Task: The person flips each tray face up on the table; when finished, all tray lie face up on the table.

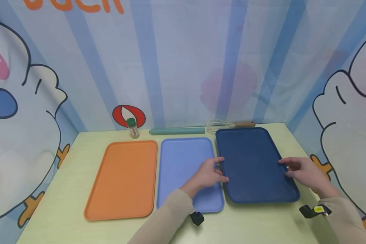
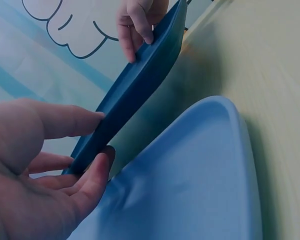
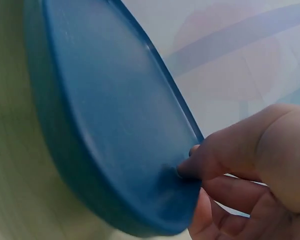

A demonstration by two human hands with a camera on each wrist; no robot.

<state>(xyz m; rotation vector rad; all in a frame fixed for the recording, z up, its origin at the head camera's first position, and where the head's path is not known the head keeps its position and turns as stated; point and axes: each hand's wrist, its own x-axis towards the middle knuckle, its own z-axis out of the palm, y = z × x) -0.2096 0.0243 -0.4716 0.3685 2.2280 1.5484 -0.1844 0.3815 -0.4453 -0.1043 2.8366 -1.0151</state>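
Observation:
A dark blue rectangular tray (image 1: 250, 162) is held between both hands, on the right of the table. My left hand (image 1: 208, 173) grips its left rim, thumb on the upper side and fingers underneath in the left wrist view. On the opposite rim, my right hand (image 1: 303, 171) pinches the edge, its thumb (image 3: 190, 167) over the inner face. The left wrist view shows the tray raised off the tabletop. Beneath my left forearm lies a light blue tray (image 1: 186, 159), partly covered by that hand and sleeve.
An orange tray (image 1: 125, 179) lies at the left. Along the back edge stand a green-capped spice jar (image 1: 132, 128), a long teal rod (image 1: 177, 131) and a whisk (image 1: 245, 124) with a wooden handle. A printed curtain (image 1: 183, 67) hangs behind the table.

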